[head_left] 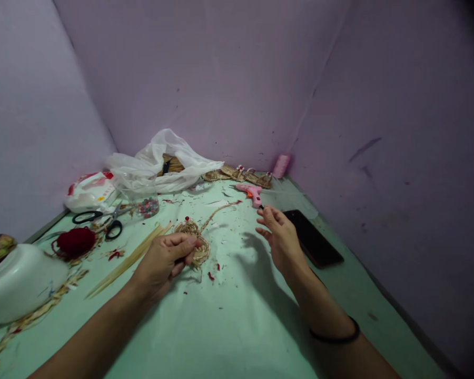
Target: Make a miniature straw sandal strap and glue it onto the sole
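My left hand [168, 261] is closed on a coiled, braided straw piece [202, 251], pinching it between thumb and fingers. A red bead [187, 218] shows at the top of this piece, and a thin braided tail [217, 211] runs from it up to the right. My right hand [278, 234] is raised with its fingers apart and slightly curled, just below a pink glue gun [250, 193]. Nothing shows between its fingers. The glue gun lies on the green surface, its nozzle pointing left.
Scissors [114, 229], red yarn [76, 242], a bead container [148, 206] and a white bowl [23, 281] stand left. A black phone [314, 239] lies right. Behind are a plastic bag [169, 158], woven pieces [231, 173] and a pink spool [281, 166]. Straw strips [130, 258] lie beside my left hand.
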Tool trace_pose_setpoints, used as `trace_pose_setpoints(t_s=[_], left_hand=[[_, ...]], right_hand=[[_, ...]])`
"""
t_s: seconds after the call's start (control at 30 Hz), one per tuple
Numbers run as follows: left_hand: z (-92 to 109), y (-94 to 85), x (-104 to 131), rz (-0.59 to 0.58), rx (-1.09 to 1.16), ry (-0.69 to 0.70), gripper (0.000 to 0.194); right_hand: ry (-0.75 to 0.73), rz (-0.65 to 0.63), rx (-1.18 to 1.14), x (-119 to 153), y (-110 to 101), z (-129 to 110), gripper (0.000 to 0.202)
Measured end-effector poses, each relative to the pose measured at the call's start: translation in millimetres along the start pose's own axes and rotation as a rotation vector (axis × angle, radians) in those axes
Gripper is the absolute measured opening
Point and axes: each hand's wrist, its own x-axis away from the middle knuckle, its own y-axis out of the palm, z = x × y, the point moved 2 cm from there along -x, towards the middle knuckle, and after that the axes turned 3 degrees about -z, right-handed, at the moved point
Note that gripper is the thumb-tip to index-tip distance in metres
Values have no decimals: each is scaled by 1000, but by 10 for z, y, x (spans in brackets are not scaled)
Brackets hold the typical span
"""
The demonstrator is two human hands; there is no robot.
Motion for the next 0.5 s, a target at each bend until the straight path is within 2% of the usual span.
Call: trace_pose_setpoints(t_s=[0.03,0.1,0.2,0.3,0.4,0.5], left_hand=[[-23,21,-9,-1,28,-3,31],[-87,93,-8,-30,52,-23,32],[-201,225,21,-124,30,-42,30],[-275,307,55,-179,-18,-27,33],[-308,335,75,-202,-60,-26,35],[-352,361,77,-266,-117,-83,38]], right_hand=[[105,4,-108,36,38,12,33],[320,-90,-257,133,144,40,26],[604,-296,-334,297,299,94,19],[798,-364,-318,404,371,164,23],[855,-405,-308,432,384,212,29],[711,-332,-330,375,344,201,22]])
